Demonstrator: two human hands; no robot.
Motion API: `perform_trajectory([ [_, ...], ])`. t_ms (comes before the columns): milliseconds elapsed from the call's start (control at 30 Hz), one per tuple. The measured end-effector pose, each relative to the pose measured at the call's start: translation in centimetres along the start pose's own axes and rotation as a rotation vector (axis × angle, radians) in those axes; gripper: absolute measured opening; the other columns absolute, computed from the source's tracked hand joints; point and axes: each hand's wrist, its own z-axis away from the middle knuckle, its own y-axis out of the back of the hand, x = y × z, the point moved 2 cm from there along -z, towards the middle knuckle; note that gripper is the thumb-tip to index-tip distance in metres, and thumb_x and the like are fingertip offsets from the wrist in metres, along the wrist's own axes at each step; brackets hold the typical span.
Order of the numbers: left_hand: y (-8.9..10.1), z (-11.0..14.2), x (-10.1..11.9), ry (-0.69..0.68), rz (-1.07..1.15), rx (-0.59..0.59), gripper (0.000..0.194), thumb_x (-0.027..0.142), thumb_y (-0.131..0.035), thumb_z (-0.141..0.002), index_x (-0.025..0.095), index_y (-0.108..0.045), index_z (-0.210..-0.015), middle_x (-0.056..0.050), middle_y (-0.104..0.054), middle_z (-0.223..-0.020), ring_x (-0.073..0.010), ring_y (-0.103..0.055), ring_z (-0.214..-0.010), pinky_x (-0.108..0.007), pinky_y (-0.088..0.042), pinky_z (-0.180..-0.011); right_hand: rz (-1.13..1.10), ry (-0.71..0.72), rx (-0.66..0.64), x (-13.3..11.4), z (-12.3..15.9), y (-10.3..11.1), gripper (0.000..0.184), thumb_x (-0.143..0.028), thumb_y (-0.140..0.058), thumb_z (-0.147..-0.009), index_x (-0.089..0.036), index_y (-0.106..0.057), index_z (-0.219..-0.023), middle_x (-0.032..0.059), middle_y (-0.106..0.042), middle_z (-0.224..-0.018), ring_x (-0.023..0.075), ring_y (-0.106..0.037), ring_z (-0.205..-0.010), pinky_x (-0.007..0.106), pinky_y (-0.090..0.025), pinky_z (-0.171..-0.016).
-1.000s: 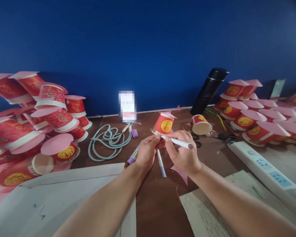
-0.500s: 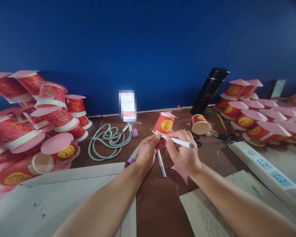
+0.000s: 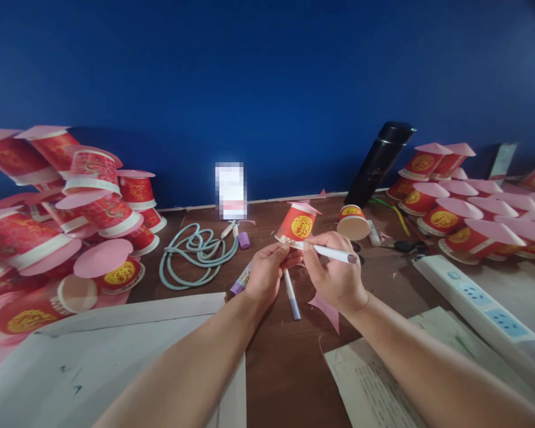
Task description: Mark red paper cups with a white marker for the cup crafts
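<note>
Dark brown surface [image 3: 289, 362], set against a plain blue wall [image 3: 249, 89]; pink paper scraps along its far edge. Left hand [image 3: 265, 273]: fingers pinched narrow on the lower rim of the held red cup [image 3: 296, 226]. Held cup is upside down, slightly tilted, gold emblem facing the viewer, pink paper top [image 3: 305, 207] over its base; position central, just above both hands. Right hand [image 3: 339, 273]: fingers closed around a white pen [image 3: 336, 254], dark-ended, its front end directed at the cup's white rim. Contact between pen tip and rim: cannot tell, fingertips cover it. Second pen [image 3: 293, 297] lies on the surface between the forearms, upper end hidden by the hands. Purple cap [image 3: 243, 240] lies left of the cup, near a loosely coiled pale blue cable [image 3: 196, 261]; a purple-ended tube [image 3: 241, 284] is partly behind the left hand. Loose cup [image 3: 354, 224] is beyond the right hand, open mouth toward the viewer. Black bottle [image 3: 378, 163] leans at the wall. Red cups with pink tops are piled at far left [image 3: 93, 172] and grouped at right [image 3: 443, 220]. Foreground: white sheet [image 3: 129, 356] under the left forearm, printed paper [image 3: 365, 374] partly under the right; white power strip [image 3: 485, 303] beyond it. Pink scrap [image 3: 327, 312] sits beside the right wrist.
</note>
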Motion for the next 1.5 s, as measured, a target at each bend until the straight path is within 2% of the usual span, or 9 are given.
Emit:
perform_trajectory([
  [200, 0.02, -0.07, -0.02, 0.006, -0.011, -0.01, 0.023, 0.029, -0.074, -0.065, 0.01, -0.066, -0.073, -0.01, -0.069, -0.076, -0.0187, -0.066, -0.078, -0.032, -0.047, -0.082, 0.016, -0.004, 0.012, -0.01, 0.0, 0.01, 0.004, -0.025, -0.057, -0.081, -0.021, -0.057, -0.08, 0.0007, -0.064, -0.074, 0.0161, -0.058, -0.071, 0.034, -0.045, -0.075],
  [467, 0.05, -0.07, -0.04, 0.006, -0.006, -0.011, 0.022, 0.029, -0.074, -0.064, 0.01, -0.066, -0.073, -0.01, -0.07, -0.077, -0.0196, -0.066, -0.08, -0.032, -0.048, -0.083, 0.023, -0.004, 0.03, -0.1, -0.16, 0.09, 0.004, -0.024, -0.058, -0.08, -0.021, -0.057, -0.079, 0.0009, -0.064, -0.072, 0.016, -0.059, -0.069, 0.034, -0.046, -0.075],
  [667, 0.14, -0.02, -0.06, 0.008, -0.001, -0.003, 0.021, 0.028, -0.074, -0.065, 0.01, -0.067, -0.072, -0.009, -0.07, -0.077, -0.0157, -0.065, -0.074, -0.03, -0.048, -0.08, 0.026, -0.008, 0.034, 0.01, -0.11, -0.02, 0.004, -0.023, -0.059, -0.079, -0.02, -0.057, -0.079, 0.0018, -0.065, -0.074, 0.0175, -0.059, -0.072, 0.035, -0.047, -0.076],
  [867, 0.37, -0.12, -0.18, 0.008, -0.02, 0.005, 0.022, 0.03, -0.073, -0.065, 0.011, -0.069, -0.076, -0.01, -0.071, -0.081, -0.0179, -0.065, -0.077, -0.032, -0.048, -0.081, 0.019, 0.016, 0.024, -0.08, -0.14, 0.04, 0.004, -0.023, -0.059, -0.08, -0.02, -0.057, -0.079, 0.0012, -0.064, -0.073, 0.0165, -0.059, -0.071, 0.034, -0.046, -0.076],
  [1500, 0.39, -0.11, -0.26, 0.007, 0.05, -0.027, 0.016, 0.025, -0.069, -0.07, 0.01, -0.068, -0.075, -0.009, -0.071, -0.083, -0.0161, -0.065, -0.079, -0.029, -0.048, -0.081, 0.022, 0.0, 0.004, 0.04, -0.03, -0.05, 0.005, -0.024, -0.058, -0.08, -0.02, -0.057, -0.078, 0.0002, -0.063, -0.071, 0.0157, -0.057, -0.068, 0.033, -0.045, -0.076],
])
